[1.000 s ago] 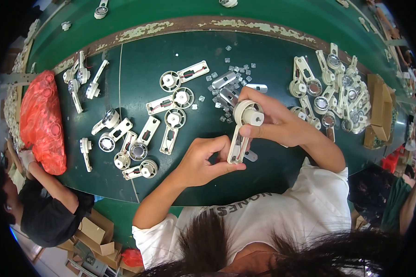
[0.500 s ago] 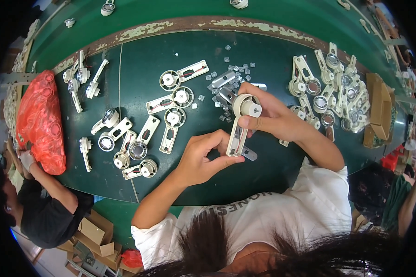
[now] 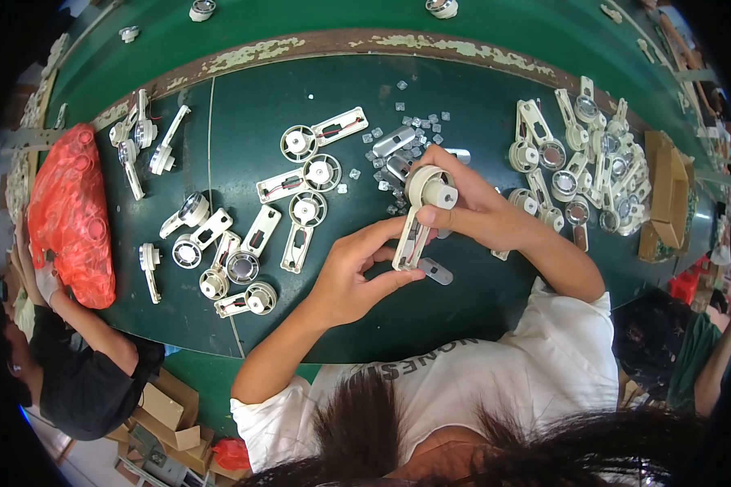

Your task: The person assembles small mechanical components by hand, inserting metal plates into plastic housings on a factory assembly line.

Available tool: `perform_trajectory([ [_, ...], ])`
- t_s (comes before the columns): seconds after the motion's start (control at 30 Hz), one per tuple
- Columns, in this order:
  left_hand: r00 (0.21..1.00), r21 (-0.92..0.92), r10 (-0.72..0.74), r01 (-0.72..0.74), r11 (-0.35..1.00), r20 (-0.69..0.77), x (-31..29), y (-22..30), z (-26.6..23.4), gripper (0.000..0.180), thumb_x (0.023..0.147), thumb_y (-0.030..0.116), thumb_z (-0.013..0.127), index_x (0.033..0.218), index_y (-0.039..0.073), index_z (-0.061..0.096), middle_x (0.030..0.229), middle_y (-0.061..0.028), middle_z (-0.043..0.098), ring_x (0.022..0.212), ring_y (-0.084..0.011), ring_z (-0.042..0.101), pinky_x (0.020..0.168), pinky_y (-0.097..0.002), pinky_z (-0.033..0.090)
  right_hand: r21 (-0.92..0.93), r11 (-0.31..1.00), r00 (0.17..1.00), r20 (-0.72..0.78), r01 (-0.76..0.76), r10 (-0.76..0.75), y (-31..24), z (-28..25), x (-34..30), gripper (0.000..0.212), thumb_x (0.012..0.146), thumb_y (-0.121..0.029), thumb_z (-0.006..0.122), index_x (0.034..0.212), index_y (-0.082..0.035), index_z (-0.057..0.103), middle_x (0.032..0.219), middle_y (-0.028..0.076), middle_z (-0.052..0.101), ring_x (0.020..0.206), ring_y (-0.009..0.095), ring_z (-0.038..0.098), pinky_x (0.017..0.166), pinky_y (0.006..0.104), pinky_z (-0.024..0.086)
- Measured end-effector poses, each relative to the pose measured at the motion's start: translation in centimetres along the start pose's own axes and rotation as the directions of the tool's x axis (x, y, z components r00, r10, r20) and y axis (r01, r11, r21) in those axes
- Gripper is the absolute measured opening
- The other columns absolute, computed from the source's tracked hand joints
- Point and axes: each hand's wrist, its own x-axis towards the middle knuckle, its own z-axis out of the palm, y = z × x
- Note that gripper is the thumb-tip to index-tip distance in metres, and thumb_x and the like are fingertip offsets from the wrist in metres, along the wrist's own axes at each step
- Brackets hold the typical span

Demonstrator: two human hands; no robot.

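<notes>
Over the table I hold a white plastic fan housing [image 3: 413, 241], a round end with a motor hub joined to a slotted handle. My right hand [image 3: 479, 213] is closed around its round end, thumb pressed on the side. At the handle's lower tip, my left hand [image 3: 348, 274] pinches with thumb and fingers; some fingertips are hidden behind the handle. A grey oval plate [image 3: 436, 272] lies just below the handle. Beyond my right hand are shiny silver covers [image 3: 394, 140] and small clear square pieces [image 3: 422, 124], partly hidden by the hand.
Similar fan housings [image 3: 307, 209] lie spread to the left, and a dense pile of them [image 3: 609, 162] sits at the right beside a cardboard box [image 3: 666, 195]. A red plastic bag [image 3: 73, 215] stands at the far left, near another person's arm [image 3: 97, 337]. A green belt [image 3: 317, 20] carries parts beyond the rail.
The handle's lower tip has shifted slightly left, and my left fingers have moved further behind it. Parts on the far green belt have moved right.
</notes>
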Motion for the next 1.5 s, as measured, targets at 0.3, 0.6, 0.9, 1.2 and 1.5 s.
perform_trajectory([
  [0.3, 0.997, -0.062, -0.069, 0.067, 0.996, -0.028, 0.3, 0.9, 0.1, 0.045, 0.082, -0.003, 0.062, 0.124, -0.003, 0.046, 0.108, -0.0151, 0.061, 0.099, -0.0221, 0.062, 0.081, -0.0313, 0.054, -0.063, 0.998, 0.999, -0.032, -0.013, 0.011, 0.5, -0.7, 0.1, 0.032, 0.088, -0.022, 0.062, 0.107, -0.007, 0.041, 0.093, 0.001, 0.048, 0.084, 0.004, 0.047, 0.062, 0.0186, 0.039],
  [0.6, 0.983, 0.164, -0.153, 0.167, 0.972, -0.098, -0.2, 0.5, 0.1, 0.016, 0.079, 0.005, 0.07, 0.083, 0.0, 0.057, 0.072, -0.0051, 0.065, 0.058, -0.01, 0.061, 0.05, -0.0222, 0.046, -0.177, 0.983, 0.998, -0.055, -0.04, 0.031, -0.9, -0.1, -0.3, 0.034, 0.089, -0.023, 0.062, 0.11, -0.006, 0.041, 0.091, 0.0, 0.047, 0.079, 0.005, 0.044, 0.062, 0.0193, 0.038],
  [0.9, 0.949, -0.029, -0.317, 0.316, 0.948, -0.002, 0.2, 1.5, 0.1, 0.025, 0.08, 0.005, 0.069, 0.102, -0.001, 0.058, 0.08, -0.0054, 0.064, 0.064, -0.009, 0.06, 0.054, -0.0215, 0.048, -0.027, 0.998, 0.999, -0.003, -0.047, 0.047, 0.1, -0.3, 0.0, 0.032, 0.089, -0.023, 0.062, 0.106, -0.005, 0.041, 0.094, 0.003, 0.054, 0.081, 0.006, 0.048, 0.063, 0.0206, 0.04],
  [1.2, 0.984, -0.117, -0.18, 0.177, 0.977, -0.015, -0.4, 0.6, 0.3, 0.041, 0.082, -0.005, 0.061, 0.121, -0.006, 0.048, 0.093, -0.0143, 0.064, 0.082, -0.0199, 0.066, 0.067, -0.0279, 0.054, -0.11, 0.991, 0.996, -0.016, 0.081, -0.084, -0.6, 0.4, -0.1, 0.026, 0.091, -0.021, 0.059, 0.102, -0.006, 0.04, 0.085, -0.001, 0.045, 0.075, 0.005, 0.042, 0.062, 0.0219, 0.037],
  [1.5, 0.988, 0.148, -0.033, 0.055, 0.988, -0.148, 0.0, 1.7, 0.9, 0.035, 0.083, -0.002, 0.063, 0.116, -0.004, 0.053, 0.09, -0.0108, 0.066, 0.083, -0.0155, 0.067, 0.074, -0.0263, 0.054, -0.106, 0.947, 0.95, -0.046, 0.304, -0.31, 1.0, -0.6, 0.2, 0.037, 0.083, -0.02, 0.068, 0.104, -0.007, 0.04, 0.093, 0.006, 0.048, 0.077, 0.01, 0.048, 0.063, 0.0217, 0.04],
])
